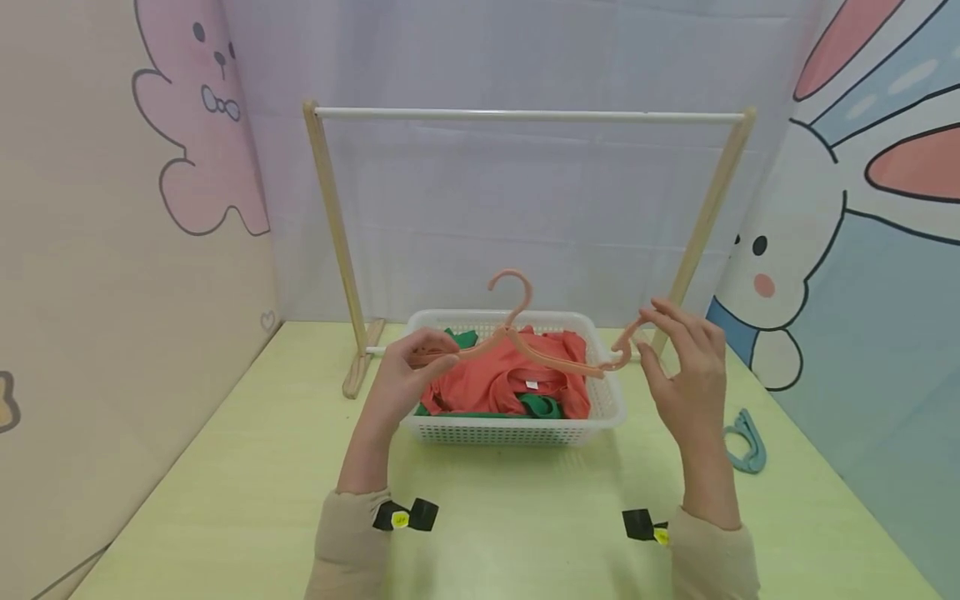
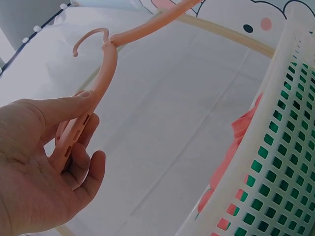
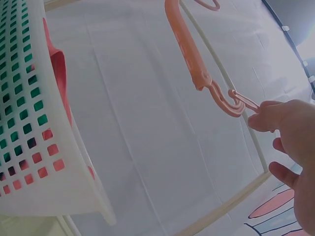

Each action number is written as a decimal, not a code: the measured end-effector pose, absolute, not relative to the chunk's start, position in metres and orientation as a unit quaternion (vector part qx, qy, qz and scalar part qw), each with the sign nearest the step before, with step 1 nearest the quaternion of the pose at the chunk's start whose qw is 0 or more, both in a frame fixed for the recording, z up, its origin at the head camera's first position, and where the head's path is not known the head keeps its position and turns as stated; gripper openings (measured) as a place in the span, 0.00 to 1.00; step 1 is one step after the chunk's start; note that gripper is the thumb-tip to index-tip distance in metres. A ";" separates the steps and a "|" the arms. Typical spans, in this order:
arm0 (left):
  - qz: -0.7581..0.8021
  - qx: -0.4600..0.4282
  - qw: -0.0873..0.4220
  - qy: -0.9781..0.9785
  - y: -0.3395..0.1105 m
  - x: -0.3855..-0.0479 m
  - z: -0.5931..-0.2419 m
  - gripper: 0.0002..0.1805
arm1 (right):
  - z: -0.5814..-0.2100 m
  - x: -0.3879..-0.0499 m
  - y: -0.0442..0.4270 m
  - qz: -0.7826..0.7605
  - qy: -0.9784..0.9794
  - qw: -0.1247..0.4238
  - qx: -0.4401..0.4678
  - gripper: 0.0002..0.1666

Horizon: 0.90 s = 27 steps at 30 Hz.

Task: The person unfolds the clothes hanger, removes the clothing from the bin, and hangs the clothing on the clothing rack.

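and here's the pink hanger (image 1: 509, 331) being held up at mid-frame, above a white basket (image 1: 510, 432): its left arm is gripped by the curled left hand (image 1: 408, 373), its right end is pinched between thumb and finger of the right hand (image 1: 688, 385). red cloth (image 1: 480, 377) is bunched inside; a teal ring-like piece (image 1: 753, 429) is seen, lower right, on the surface (image 1: 517, 517).

Left grip (image 1: 403, 373) curled; right grip (image 1: 688, 373) seemingly pinching.
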<state>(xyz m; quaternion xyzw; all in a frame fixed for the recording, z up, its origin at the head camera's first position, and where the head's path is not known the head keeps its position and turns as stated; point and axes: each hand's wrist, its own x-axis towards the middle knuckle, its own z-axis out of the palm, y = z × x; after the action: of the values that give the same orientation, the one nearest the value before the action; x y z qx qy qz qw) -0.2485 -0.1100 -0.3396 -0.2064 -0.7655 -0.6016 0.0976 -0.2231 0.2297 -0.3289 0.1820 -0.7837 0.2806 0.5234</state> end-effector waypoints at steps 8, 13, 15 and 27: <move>-0.595 -0.211 0.093 -0.770 -0.112 -0.251 -0.342 0.09 | -0.332 -0.224 0.234 0.264 -0.790 0.528 0.166 0.23; -0.604 -0.212 0.087 -0.763 -0.116 -0.253 -0.344 0.10 | -0.334 -0.225 0.239 0.264 -0.772 0.553 0.166 0.19; -0.616 -0.207 0.085 -0.755 -0.117 -0.254 -0.343 0.10 | -0.335 -0.226 0.243 0.272 -0.764 0.561 0.166 0.19; -0.639 -0.175 0.089 -0.743 -0.119 -0.253 -0.341 0.10 | -0.340 -0.229 0.253 0.288 -0.748 0.576 0.158 0.17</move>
<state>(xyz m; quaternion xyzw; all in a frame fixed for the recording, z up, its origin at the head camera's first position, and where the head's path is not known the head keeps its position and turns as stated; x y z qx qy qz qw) -0.2534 -0.1188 -0.3413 -0.1755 -0.7432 -0.6395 0.0887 -0.2286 0.2533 -0.3404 0.1581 -0.7481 0.2883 0.5764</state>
